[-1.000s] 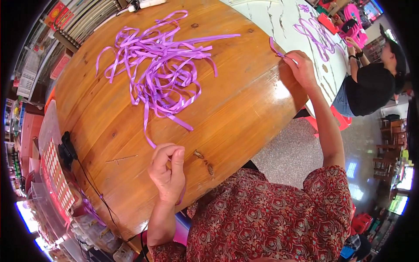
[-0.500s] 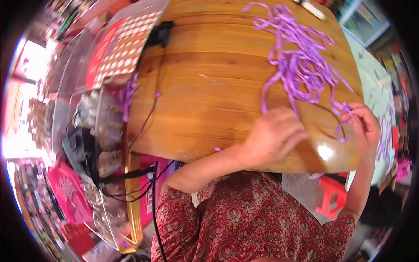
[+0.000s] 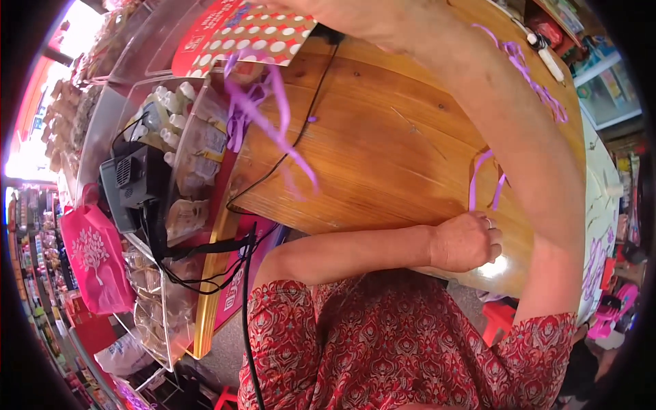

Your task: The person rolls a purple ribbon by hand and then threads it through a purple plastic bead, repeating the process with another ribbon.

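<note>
Purple ribbon (image 3: 473, 183) — left fingers (image 3: 494, 240) grip it.

- the left forearm (image 3: 355, 254) lay bent across the front of the body, nearly level, its elbow at the person's left.
- the left hand (image 3: 466, 241) was curled into a fist, fingers folded in, knuckles toward the right.
- the right arm (image 3: 506, 109) was bent at the elbow, its forearm slanting far forward and leftward.
- the right hand (image 3: 328, 11) was cut off at the upper edge, fingers out of sight.
</note>
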`<control>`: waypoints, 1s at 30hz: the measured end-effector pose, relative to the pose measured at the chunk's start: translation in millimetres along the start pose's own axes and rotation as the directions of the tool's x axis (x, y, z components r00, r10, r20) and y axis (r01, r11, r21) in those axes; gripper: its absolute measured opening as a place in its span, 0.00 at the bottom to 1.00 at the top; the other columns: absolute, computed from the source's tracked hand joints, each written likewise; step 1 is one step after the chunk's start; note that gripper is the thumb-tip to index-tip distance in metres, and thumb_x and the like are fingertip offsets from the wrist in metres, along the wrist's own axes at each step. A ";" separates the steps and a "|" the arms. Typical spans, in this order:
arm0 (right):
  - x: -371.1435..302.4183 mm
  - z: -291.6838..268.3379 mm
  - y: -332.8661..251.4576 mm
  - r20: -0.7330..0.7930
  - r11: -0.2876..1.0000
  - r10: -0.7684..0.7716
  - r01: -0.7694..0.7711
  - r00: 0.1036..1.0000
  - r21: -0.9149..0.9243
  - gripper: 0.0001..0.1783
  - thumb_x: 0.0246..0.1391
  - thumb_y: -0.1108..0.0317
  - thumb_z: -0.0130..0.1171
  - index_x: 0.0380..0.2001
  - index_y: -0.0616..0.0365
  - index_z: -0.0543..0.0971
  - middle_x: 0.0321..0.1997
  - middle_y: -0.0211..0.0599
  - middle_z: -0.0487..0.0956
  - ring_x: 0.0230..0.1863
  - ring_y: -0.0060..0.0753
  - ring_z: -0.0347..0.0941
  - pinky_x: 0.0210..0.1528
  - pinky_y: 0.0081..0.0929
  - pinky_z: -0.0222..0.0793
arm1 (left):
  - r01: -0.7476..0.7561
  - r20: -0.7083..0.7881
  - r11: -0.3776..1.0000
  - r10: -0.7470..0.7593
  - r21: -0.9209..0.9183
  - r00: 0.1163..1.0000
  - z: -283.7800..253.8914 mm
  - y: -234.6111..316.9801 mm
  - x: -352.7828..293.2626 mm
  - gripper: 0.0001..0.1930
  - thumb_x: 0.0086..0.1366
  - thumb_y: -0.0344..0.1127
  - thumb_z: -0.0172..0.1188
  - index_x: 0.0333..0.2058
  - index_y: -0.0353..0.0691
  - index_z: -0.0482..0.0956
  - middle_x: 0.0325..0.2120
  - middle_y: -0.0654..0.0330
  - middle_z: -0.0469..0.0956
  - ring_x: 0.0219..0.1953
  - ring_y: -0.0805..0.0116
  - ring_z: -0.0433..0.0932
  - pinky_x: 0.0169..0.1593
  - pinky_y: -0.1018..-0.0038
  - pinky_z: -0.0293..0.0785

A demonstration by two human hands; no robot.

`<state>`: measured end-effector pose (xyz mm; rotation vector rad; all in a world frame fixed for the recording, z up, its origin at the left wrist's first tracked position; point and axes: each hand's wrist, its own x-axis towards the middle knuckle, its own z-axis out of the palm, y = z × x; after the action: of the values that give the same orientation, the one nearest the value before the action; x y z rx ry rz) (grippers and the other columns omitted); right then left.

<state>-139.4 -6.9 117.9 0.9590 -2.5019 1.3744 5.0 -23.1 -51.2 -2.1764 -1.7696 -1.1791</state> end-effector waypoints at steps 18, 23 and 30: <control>-338.6 -120.4 88.7 -0.751 0.500 0.412 -0.817 0.517 -0.288 0.08 0.52 0.72 0.58 0.37 0.60 0.79 0.29 0.29 0.79 0.28 0.16 0.72 0.30 0.19 0.68 | 0.239 -0.168 0.894 -0.320 -0.378 0.932 -13.3 -19.5 21.8 0.04 0.52 0.27 0.64 0.24 0.37 0.76 0.22 0.57 0.74 0.24 0.62 0.74 0.28 0.71 0.71; -308.8 -105.7 99.0 -0.627 0.610 0.131 -0.561 0.768 -0.559 0.06 0.49 0.73 0.59 0.33 0.59 0.79 0.31 0.37 0.77 0.30 0.35 0.75 0.31 0.25 0.70 | 0.442 -0.231 0.806 -0.552 -0.394 0.801 -32.0 -35.1 24.7 0.04 0.56 0.27 0.62 0.26 0.34 0.76 0.22 0.59 0.74 0.24 0.69 0.73 0.29 0.76 0.70; -252.4 -100.1 130.0 -0.378 0.652 0.011 -0.293 0.926 -0.699 0.07 0.46 0.72 0.60 0.32 0.57 0.79 0.31 0.35 0.75 0.35 0.40 0.72 0.38 0.32 0.69 | 0.410 -0.374 0.609 -0.767 -0.679 0.520 -50.7 -48.9 32.4 0.06 0.64 0.29 0.54 0.30 0.33 0.76 0.24 0.65 0.74 0.28 0.79 0.70 0.35 0.82 0.68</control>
<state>-34.5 240.7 -17.4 0.2869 -2.5093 0.3421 -61.8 -8.1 -14.7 -0.8998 -2.0553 -2.4458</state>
